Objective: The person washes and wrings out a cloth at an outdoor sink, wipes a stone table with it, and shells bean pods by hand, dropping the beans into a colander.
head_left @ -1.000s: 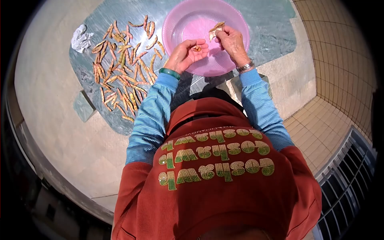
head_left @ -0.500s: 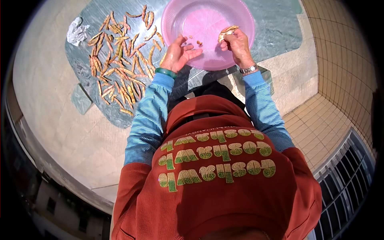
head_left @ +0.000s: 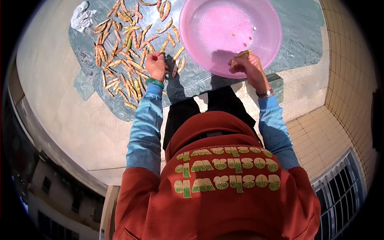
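Observation:
Many bean pods (head_left: 130, 64), mottled yellow and pink, lie spread over the left part of the green stone table. At their right side is my left hand (head_left: 157, 67), its fingers curled and pressed together; whether a pod is between the fingertips is hidden. My right hand (head_left: 250, 69) grips a pale, opened bean pod (head_left: 241, 60) over the near rim of a pink plastic basin (head_left: 192, 48). A few small beans (head_left: 245, 44) lie in the basin.
A crumpled white tissue (head_left: 83, 17) rests on the far left of the stone table (head_left: 302, 44). Stone stools (head_left: 276, 88) stand by the table's near edge. A tiled wall (head_left: 348, 60) and a barred window (head_left: 340, 192) are on the right.
My left hand has moved from over the basin left to the pods, and its fingers have closed. My right hand still has the pod, now lower at the basin's near rim. The view has shifted.

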The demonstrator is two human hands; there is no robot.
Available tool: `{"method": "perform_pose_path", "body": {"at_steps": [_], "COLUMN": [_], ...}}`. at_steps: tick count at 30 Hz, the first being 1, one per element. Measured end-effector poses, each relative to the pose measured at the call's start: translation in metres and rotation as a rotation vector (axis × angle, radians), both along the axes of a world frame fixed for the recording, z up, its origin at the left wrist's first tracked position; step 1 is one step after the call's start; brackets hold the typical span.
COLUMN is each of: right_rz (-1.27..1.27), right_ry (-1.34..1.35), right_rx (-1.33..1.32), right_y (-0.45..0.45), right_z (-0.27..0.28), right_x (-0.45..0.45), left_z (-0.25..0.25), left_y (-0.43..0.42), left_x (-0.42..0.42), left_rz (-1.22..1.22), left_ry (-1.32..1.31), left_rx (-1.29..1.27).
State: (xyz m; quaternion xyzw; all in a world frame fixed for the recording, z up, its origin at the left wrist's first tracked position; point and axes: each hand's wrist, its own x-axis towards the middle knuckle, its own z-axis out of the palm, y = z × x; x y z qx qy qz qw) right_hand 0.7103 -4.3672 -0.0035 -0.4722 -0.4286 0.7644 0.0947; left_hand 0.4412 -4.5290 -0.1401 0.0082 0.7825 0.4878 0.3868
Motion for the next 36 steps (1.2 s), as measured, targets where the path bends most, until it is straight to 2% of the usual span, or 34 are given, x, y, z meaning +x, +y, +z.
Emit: {"method": "perform_pose_path", "body": {"at_steps": [1, 2, 4, 5, 8, 9, 12, 13, 14, 15, 16, 19, 21, 24, 27, 30, 36], "right_rz": [0.054, 0.055, 0.229, 0.293, 0.417, 0.466, 0.503, 0.495, 0.405, 0.176, 0.111, 0.010, -0.021, 0.185, 0.200, 0.191, 0.206], "right_ry": [0.000, -0.002, 0.027, 0.025, 0.030, 0.035, 0.051, 0.055, 0.069, 0.079, 0.051, 0.024, 0.020, -0.041, 0.086, 0.105, 0.082], "right_rx": [-0.036, -0.045, -0.119, -0.122, -0.047, 0.033, 0.147, 0.185, 0.127, -0.006, 0.033, 0.051, 0.032, 0.122, 0.173, 0.102, 0.147], "right_y": [-0.006, -0.014, -0.032, -0.042, -0.074, -0.084, -0.100, -0.102, -0.105, -0.110, -0.109, -0.106, -0.102, -0.098, -0.099, -0.101, -0.107], "right_z": [-0.001, -0.002, -0.004, -0.008, -0.027, -0.034, -0.049, -0.054, -0.065, -0.070, -0.079, -0.090, -0.092, -0.086, -0.083, -0.076, -0.064], "right_x": [-0.002, -0.006, -0.021, -0.027, -0.046, -0.053, -0.077, -0.086, -0.096, -0.111, -0.123, -0.153, -0.162, -0.167, -0.165, -0.165, -0.166], "left_z": [-0.034, -0.026, -0.013, -0.013, -0.021, -0.021, -0.021, -0.025, -0.014, 0.004, 0.015, 0.043, 0.053, 0.065, 0.068, 0.077, 0.082], "left_y": [-0.007, -0.001, 0.016, 0.020, 0.023, 0.022, 0.016, 0.010, 0.007, 0.003, -0.002, -0.016, -0.024, -0.031, -0.036, -0.036, -0.037], "left_x": [-0.008, -0.006, -0.005, -0.005, -0.011, -0.014, -0.024, -0.028, -0.030, -0.031, -0.032, -0.029, -0.028, -0.029, -0.035, -0.040, -0.036], "left_rz": [-0.144, -0.252, -0.452, -0.454, -0.591, -0.595, -0.411, -0.323, -0.260, -0.193, -0.185, -0.171, -0.196, -0.180, -0.273, -0.382, -0.399], "left_ry": [0.229, 0.340, 0.531, 0.524, 0.801, 0.799, 0.431, 0.277, 0.070, -0.137, -0.260, -0.437, -0.480, -0.508, -0.465, -0.389, -0.355], "left_rx": [-0.039, -0.087, -0.231, -0.235, -0.386, -0.392, -0.249, -0.122, -0.011, 0.099, 0.166, 0.200, 0.249, 0.261, 0.283, 0.280, 0.245]}}
